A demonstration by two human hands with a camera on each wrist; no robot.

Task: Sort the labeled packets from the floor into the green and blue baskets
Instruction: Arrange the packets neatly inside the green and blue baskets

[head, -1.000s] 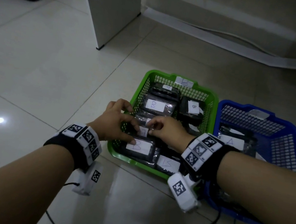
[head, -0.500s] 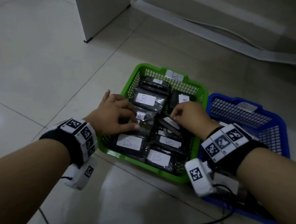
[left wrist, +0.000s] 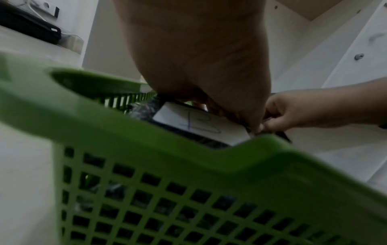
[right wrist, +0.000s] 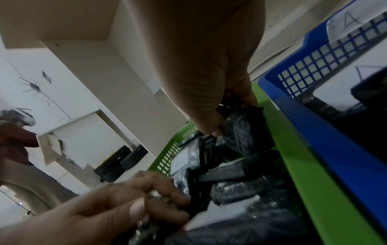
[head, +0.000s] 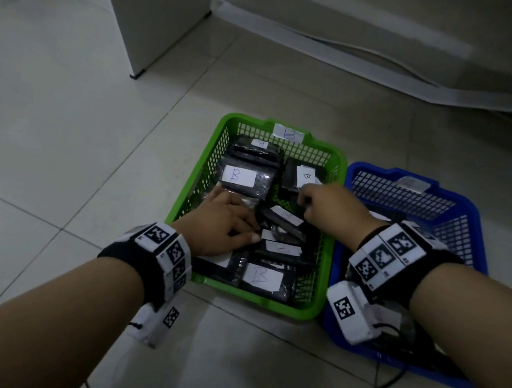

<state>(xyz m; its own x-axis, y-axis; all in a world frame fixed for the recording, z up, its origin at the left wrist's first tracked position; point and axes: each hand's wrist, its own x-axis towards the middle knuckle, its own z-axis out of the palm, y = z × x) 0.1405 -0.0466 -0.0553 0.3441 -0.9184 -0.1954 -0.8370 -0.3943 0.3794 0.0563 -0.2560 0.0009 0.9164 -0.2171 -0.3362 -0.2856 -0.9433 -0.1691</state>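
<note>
Inside the green basket (head: 334,176) lie the packets (head: 239,178), black with white labels, most marked B where legible. Both hands work among them. Left hand (head: 221,222) rests over packets at the basket's left middle, fingers bent and pinching a crinkly clear wrapper (the right wrist view shows this best, though blurred). Right hand (head: 329,207) is farther back, near the basket's right wall, its thumb and fingers curled onto the edge of a black packet. Just right of the green basket, touching it, stands the blue basket (head: 466,213), tagged A, with more black packets in it. Both baskets sit on the pale tiled floor (head: 57,128), and a cabinet (head: 150,2) stands behind.
</note>
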